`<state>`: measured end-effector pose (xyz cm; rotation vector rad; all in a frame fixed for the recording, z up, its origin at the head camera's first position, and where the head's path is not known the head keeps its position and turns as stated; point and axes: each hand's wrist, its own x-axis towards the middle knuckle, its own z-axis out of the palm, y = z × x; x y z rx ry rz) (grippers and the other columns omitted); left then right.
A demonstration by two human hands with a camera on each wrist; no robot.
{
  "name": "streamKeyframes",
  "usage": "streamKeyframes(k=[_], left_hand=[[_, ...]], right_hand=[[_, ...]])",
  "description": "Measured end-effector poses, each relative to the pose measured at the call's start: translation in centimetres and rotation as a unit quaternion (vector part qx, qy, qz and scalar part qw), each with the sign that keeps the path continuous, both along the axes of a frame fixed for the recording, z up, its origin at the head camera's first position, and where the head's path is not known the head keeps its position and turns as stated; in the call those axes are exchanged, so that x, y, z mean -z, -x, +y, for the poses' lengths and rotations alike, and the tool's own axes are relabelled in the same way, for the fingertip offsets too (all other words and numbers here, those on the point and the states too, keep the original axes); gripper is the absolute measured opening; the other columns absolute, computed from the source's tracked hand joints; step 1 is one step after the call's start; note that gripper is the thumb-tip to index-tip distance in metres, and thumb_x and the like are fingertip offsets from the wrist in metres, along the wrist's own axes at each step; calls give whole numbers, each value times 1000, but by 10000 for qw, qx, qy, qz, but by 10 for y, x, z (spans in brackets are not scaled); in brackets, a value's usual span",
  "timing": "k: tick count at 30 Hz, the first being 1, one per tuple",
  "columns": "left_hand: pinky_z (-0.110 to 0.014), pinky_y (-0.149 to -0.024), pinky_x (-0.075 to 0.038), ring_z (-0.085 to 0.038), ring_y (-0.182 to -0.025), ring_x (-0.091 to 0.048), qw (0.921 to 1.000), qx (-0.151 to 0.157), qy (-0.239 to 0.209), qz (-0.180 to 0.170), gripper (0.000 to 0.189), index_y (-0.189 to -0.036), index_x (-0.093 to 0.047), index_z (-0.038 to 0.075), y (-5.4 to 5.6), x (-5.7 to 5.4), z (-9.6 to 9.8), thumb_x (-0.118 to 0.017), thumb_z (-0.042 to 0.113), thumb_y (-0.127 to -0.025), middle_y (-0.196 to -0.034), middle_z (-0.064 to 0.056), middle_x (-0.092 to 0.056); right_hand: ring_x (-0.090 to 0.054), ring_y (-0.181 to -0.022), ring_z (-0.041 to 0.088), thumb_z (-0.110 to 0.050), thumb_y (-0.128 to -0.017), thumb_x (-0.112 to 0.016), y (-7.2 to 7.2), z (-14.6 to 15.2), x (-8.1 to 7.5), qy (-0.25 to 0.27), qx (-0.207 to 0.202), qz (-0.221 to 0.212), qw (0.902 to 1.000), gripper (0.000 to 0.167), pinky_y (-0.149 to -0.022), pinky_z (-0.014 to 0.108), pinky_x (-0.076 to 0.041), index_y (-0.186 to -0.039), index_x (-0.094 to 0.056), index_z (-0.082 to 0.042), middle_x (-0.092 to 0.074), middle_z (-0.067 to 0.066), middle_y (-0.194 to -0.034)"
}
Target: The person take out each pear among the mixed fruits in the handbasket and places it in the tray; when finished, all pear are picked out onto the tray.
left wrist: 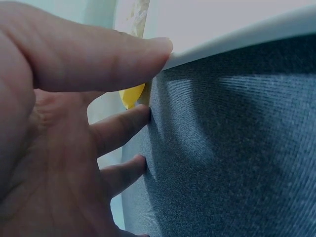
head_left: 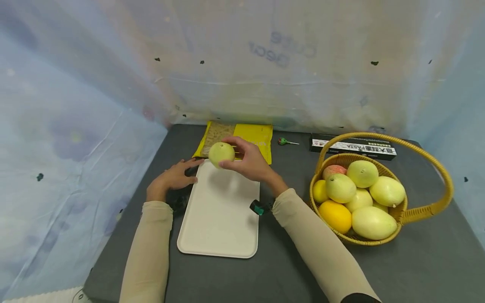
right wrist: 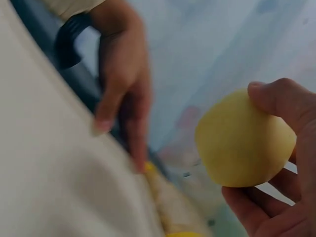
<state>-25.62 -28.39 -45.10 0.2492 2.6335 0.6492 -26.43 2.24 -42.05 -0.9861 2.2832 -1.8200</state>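
Note:
Over the far part of the white tray [head_left: 223, 219], my right hand [head_left: 248, 160] holds a round, pale yellow-green melon [head_left: 220, 154] between thumb and fingers. The right wrist view shows the melon [right wrist: 242, 140] apart from the tray surface. My left hand [head_left: 175, 176] lies at the tray's far left corner with fingers spread. In the left wrist view its thumb [left wrist: 113, 59] touches the tray's rim [left wrist: 237, 44], while the other fingers reach out over the dark cloth.
To the right stands a wicker basket [head_left: 402, 216] with a tall handle, holding several melons, an orange [head_left: 335, 216] and a reddish fruit [head_left: 334, 170]. Behind the tray lies a yellow bag [head_left: 254, 132]. A lollipop [head_left: 282, 141] and a black pasta box [head_left: 354, 145] lie along the back.

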Motion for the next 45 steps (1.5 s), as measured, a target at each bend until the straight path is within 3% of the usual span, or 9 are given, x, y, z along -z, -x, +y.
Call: streamKeyframes(k=[7,17,23,28,36,45], left_hand=[[-94,-118,-8,-55,-168,-5,10000,70,-18,16,75,-175,-31,32,-2,-3,1,-66,33,-109,-185,-16,-14],[-95,-117,-8,-54,-168,-5,9999,54,-96,16,75,-176,-31,28,-1,-2,1,-65,30,-109,-184,-17,-14],[-94,-117,-6,-53,-168,-4,10000,-34,34,-4,75,-176,-30,25,-1,-2,3,-65,32,-110,-184,-17,-15],[-95,-116,-5,-53,-168,-5,10000,-40,76,-2,76,-176,-30,23,0,-2,3,-65,32,-109,-184,-17,-16],[-94,-117,-4,-52,-169,-3,9997,-163,124,-127,77,-176,-30,24,3,1,1,-67,33,-109,-184,-16,-15],[-94,-117,-3,-52,-169,-4,9998,-170,25,-58,77,-176,-31,23,2,1,3,-68,32,-108,-184,-16,-16]], right_hand=[[-70,-127,26,-23,-97,-87,12,-23,29,-426,50,-203,9989,64,-113,42,-58,-154,-60,-11,-66,7,-148],[-70,-128,27,-24,-97,-87,21,-41,55,-970,35,-328,9947,69,-111,42,-60,-158,-58,-11,-60,8,-157],[-70,-126,27,-23,-97,-87,22,-49,63,-1127,146,-87,9935,70,-107,41,-61,-159,-57,-11,-61,10,-158],[-69,-129,26,-28,-96,-88,19,-50,61,-1253,265,-69,9917,76,-108,40,-60,-163,-53,-14,-59,7,-161],[-60,-147,29,-33,-95,-89,-7,-28,38,-1070,428,-25,9933,83,-124,44,-49,-167,-49,-20,-53,3,-168],[-59,-149,27,-21,-92,-92,-65,36,4,-652,91,477,9967,82,-125,36,-47,-163,-53,-9,-58,7,-164]])
